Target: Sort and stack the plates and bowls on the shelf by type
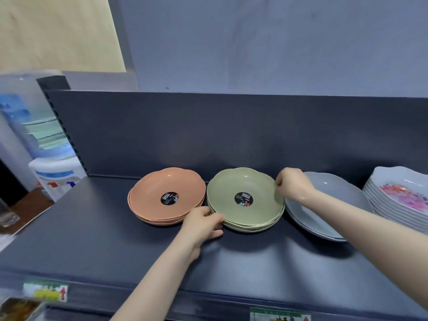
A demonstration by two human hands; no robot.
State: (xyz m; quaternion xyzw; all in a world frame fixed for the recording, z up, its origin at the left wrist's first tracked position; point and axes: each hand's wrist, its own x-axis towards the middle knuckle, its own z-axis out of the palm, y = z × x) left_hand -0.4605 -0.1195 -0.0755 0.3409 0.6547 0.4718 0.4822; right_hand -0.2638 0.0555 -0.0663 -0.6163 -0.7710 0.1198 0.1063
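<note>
A dark grey shelf (97, 239) with an upright back panel (231, 130) is seen from above, set before a pale bluish wall (254, 42). Along the shelf's near lip two price tags are fixed: one at the left (46, 291) and one at the lower right (280, 315), both blurred. The near half of the board is crossed only by two bare forearms.

Further in, the left hand (203, 224) is closed on the near-left edge of the green stack (245, 200), fingers curled under the rims and thumb on top. The right hand (293, 185) is pinched shut on the far-right rim of that stack's top plate. The green stack sits mid-shelf, open side up and level; its plates are nearly round with wavy rims, so no long axis can be told. A round black label (243, 198) is stuck in its centre.

Just beside it to the left an orange stack (166, 195) stands, touching or almost touching, with a like label. To the right, grey plates (328, 205) lie close against the green stack, partly hidden by the right wrist. At the far right edge a tall stack of white floral dishes (398, 200) is cut off by the frame.

Beyond the shelf's left end a water dispenser (46, 158) is seen, blurred.
</note>
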